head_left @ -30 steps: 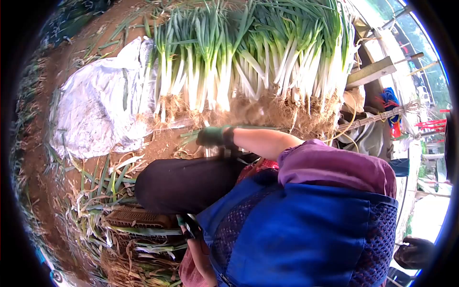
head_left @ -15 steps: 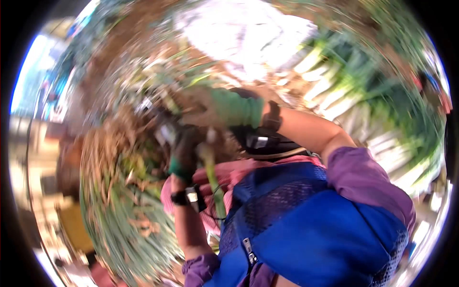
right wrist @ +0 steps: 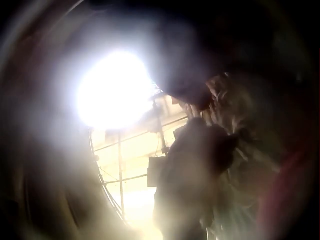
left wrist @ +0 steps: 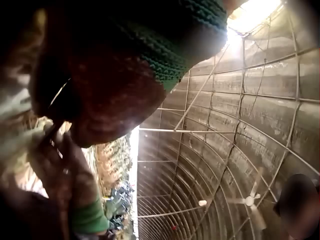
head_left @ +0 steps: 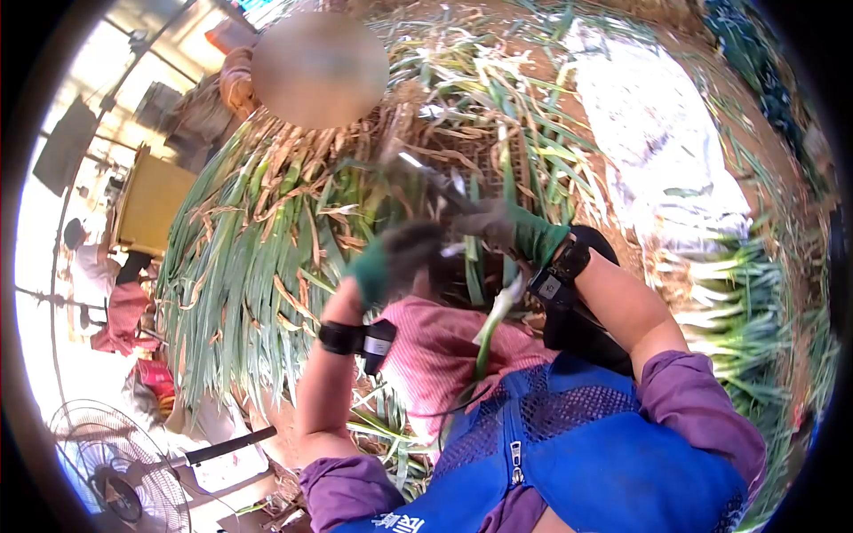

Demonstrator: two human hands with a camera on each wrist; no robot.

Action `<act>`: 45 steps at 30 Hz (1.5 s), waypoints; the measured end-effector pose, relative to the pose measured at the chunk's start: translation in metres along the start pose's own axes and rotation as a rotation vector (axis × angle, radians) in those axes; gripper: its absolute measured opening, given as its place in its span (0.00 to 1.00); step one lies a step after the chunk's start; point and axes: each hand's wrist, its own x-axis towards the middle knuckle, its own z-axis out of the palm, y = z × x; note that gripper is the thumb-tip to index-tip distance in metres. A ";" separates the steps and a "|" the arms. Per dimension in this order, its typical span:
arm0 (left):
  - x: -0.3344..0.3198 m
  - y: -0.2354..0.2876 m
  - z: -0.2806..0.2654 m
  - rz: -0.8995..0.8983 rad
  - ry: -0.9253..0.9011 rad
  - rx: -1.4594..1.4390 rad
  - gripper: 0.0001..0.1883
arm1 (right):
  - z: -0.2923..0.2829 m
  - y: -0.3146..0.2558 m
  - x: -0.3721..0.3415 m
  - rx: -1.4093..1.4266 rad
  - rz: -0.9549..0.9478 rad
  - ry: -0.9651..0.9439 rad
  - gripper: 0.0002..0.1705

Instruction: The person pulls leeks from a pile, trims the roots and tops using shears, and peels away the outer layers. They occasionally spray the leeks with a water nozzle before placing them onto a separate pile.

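In the head view my left hand point(head_left: 400, 258), in a dark glove with a green cuff, is motion-blurred over my pink-covered lap. My right hand point(head_left: 524, 231), gloved alike, is close beside it, fingers curled round a slim dark object point(head_left: 449, 191) with a bright edge; its kind cannot be told. A leek point(head_left: 502, 306) with a white stalk lies across the lap below. The left wrist view has the left hand point(left wrist: 115, 95) large and dark, with the right hand point(left wrist: 70, 175) at lower left. Glare and shadow hide most of the right wrist view.
A big heap of leeks point(head_left: 284, 240) with dry leaves spreads to the left. Trimmed leeks point(head_left: 742, 311) lie in a row at right, near a white sheet point(head_left: 657, 133). A fan point(head_left: 120, 480) stands at lower left. Another person point(head_left: 238, 84) is beyond the heap; one sits farther left.
My view has swung from the row of white-stalked leeks to the leek heap. My right hand has come from low over the soil to beside the left hand above the lap.
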 end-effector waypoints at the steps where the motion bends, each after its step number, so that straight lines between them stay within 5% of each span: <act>1: -0.006 0.008 -0.032 -0.125 0.182 -0.190 0.20 | -0.002 0.004 0.014 0.065 0.095 0.048 0.17; 2: -0.009 0.007 -0.071 -0.067 0.324 -0.046 0.20 | -0.003 0.007 0.028 0.134 0.187 0.103 0.18; 3: -0.006 -0.008 -0.107 0.006 0.528 -0.203 0.18 | -0.008 0.021 0.040 0.000 0.294 0.124 0.25; 6: -0.019 -0.047 -0.249 0.058 0.821 -0.046 0.17 | -0.012 0.064 0.062 -0.451 0.377 0.181 0.33; 7: -0.024 -0.071 -0.299 0.058 0.924 0.234 0.19 | -0.015 0.061 0.067 -0.511 0.364 0.168 0.35; 11: -0.038 -0.085 -0.393 -0.274 1.099 0.771 0.18 | -0.037 0.078 0.092 -0.532 0.482 0.220 0.36; 15: -0.033 -0.101 -0.424 -0.783 0.963 0.944 0.23 | -0.052 0.081 0.112 -0.670 0.565 0.249 0.38; 20: -0.026 -0.112 -0.435 -0.772 0.782 0.903 0.23 | -0.052 0.081 0.147 -0.811 0.734 0.148 0.47; 23: -0.028 -0.134 -0.462 -0.758 0.518 1.006 0.23 | -0.044 0.103 0.161 -1.065 0.486 0.262 0.49; 25: -0.034 -0.127 -0.435 -0.718 0.536 0.793 0.23 | -0.036 0.099 0.182 -0.964 0.188 0.333 0.42; 27: -0.036 -0.109 -0.412 -0.696 0.468 0.920 0.24 | -0.017 0.043 0.230 -0.768 -0.115 0.308 0.37; 30: -0.028 -0.075 -0.394 -0.717 0.663 0.674 0.26 | 0.024 -0.043 0.325 -0.723 -0.558 0.147 0.26; 33: -0.038 -0.071 -0.434 -0.745 0.441 0.616 0.26 | 0.080 -0.086 0.435 -0.652 -0.964 0.095 0.18; 35: -0.052 -0.092 -0.502 -0.717 0.497 0.217 0.21 | 0.113 -0.103 0.501 -0.758 -0.804 -0.120 0.18; 38: -0.056 -0.088 -0.573 -0.410 0.855 0.540 0.19 | 0.156 -0.122 0.569 -0.850 -0.467 -0.255 0.24; 41: -0.056 -0.095 -0.610 -0.753 0.946 1.015 0.30 | 0.186 -0.111 0.608 -1.012 -0.355 -0.278 0.27; 44: -0.054 -0.157 -0.647 -0.869 0.857 0.741 0.37 | 0.180 -0.117 0.621 -1.036 -0.356 -0.394 0.30; 45: -0.049 -0.163 -0.649 -0.775 0.876 0.666 0.36 | 0.178 -0.120 0.623 -1.041 -0.318 -0.392 0.30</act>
